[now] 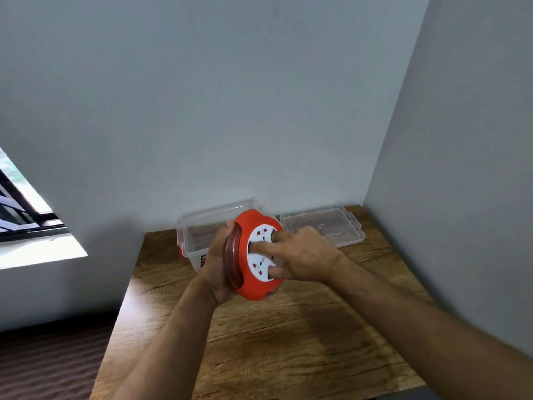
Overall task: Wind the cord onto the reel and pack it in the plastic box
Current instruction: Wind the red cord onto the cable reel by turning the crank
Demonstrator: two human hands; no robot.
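Grey walls meet in a corner over a wooden table [288,342]; window [20,203] at far left. Left hand [216,267] grips the orange reel [253,284] from its left side, fingers curled round the rim, over the dark red cord [232,255] wound in the groove. Reel held tilted above the table, just in front of the clear plastic box [199,226], which stands open. Right hand [305,255] on the white socket face, fingertips [256,247] pressing into it. Clear lid [323,229] lies flat right of the box, near the wall.
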